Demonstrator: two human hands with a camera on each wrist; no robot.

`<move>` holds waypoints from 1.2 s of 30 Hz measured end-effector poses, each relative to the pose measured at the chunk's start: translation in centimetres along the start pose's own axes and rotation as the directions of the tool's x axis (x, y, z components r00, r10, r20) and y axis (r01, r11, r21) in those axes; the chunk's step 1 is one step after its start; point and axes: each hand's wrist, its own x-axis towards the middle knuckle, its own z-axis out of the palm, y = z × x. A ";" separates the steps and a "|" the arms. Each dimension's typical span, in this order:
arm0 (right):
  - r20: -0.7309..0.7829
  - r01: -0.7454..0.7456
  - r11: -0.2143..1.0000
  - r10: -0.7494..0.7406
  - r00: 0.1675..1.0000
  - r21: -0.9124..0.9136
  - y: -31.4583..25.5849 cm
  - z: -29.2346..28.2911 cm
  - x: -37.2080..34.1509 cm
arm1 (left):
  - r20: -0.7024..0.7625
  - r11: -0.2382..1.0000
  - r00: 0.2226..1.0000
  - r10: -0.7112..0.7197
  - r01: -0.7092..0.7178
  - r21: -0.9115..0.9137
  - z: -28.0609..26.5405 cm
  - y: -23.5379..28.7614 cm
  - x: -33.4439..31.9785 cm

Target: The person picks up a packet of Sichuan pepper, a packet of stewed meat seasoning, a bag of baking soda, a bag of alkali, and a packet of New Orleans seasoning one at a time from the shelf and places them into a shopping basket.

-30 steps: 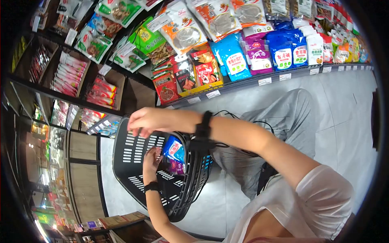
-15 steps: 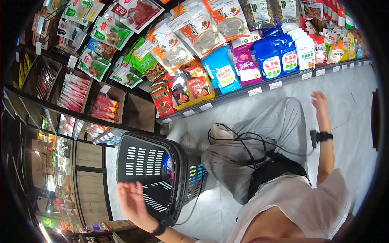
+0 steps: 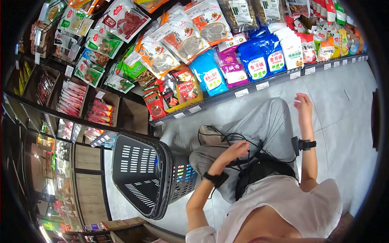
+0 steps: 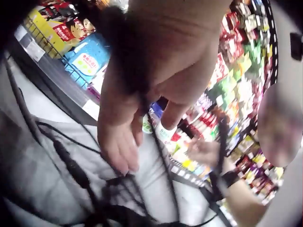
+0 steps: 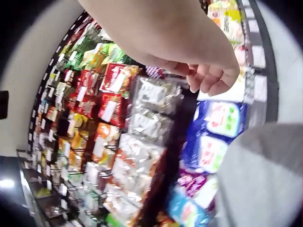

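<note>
Black cables (image 4: 73, 168) lie looped across the lap of a person seated on a tiled floor (image 3: 340, 117), soft grey trousers (image 3: 263, 119) apparently keeping the loose coils off the tiles. Above them the left hand (image 3: 236, 151) hangs relaxed, fingers loosely together, pinching nothing visible; whether it touches a cable cannot be told. The right hand (image 3: 304, 107), fingers loosely bent and empty, is raised beyond the knee. A rigid, slotted plastic basket (image 3: 165, 174) stands beside the other knee, likely for easy reach. Glossy blue packets (image 3: 257, 67) face outward, presumably for legibility.
</note>
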 end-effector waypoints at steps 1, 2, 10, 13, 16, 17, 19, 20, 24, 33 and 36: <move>0.061 0.025 0.997 -0.029 0.998 0.071 -1.5 1.9 -0.8 | -0.075 1.000 0.997 -0.023 0.024 0.018 0.0 -1.2 2.3; 0.124 0.043 0.989 -0.061 0.990 0.143 -2.9 3.7 -1.6 | -0.153 0.998 0.987 -0.044 0.049 0.030 -0.5 -2.3 4.2; 0.261 0.409 0.895 -0.358 0.896 -0.180 -6.2 5.4 -2.8 | -0.776 0.894 0.595 0.209 0.204 0.398 -15.8 -10.5 10.9; 0.248 0.399 0.845 -0.327 0.912 -0.356 -3.5 1.7 -2.7 | -0.909 0.957 0.369 0.193 0.132 0.257 -18.7 -9.8 8.7; 0.215 0.331 0.837 -0.260 0.941 -0.437 -2.2 -1.3 -2.9 | -0.917 0.966 0.313 0.249 -0.152 0.210 -22.8 -10.9 9.0; 0.193 0.302 0.824 -0.237 0.952 -0.479 -1.8 -2.2 -2.7 | -0.897 0.941 0.327 0.296 -0.262 0.215 -23.7 -11.1 9.3; 0.150 0.282 0.788 -0.238 0.959 -0.548 -0.8 -4.1 -1.6 | -0.873 0.748 0.468 0.139 -0.627 -0.217 -23.3 -8.3 9.4; 0.144 0.290 0.777 -0.254 0.956 -0.558 -0.7 -4.5 -1.3 | -0.827 0.548 0.554 0.094 -0.722 -0.422 -22.6 -6.6 9.1; 0.150 0.333 0.765 -0.302 0.942 -0.551 -0.2 -4.0 -0.9 | -0.641 0.554 0.725 0.251 -0.651 -0.519 -18.7 -1.4 9.8; 0.278 0.391 0.743 -0.281 0.919 -0.543 -2.2 -0.3 -2.7 | -0.722 0.988 0.681 -0.122 0.012 -0.155 -15.5 -9.0 18.6; 0.278 0.370 0.746 -0.254 0.927 -0.554 -1.5 -1.3 -2.6 | -0.774 0.978 0.613 -0.159 -0.010 -0.210 -15.9 -8.4 15.7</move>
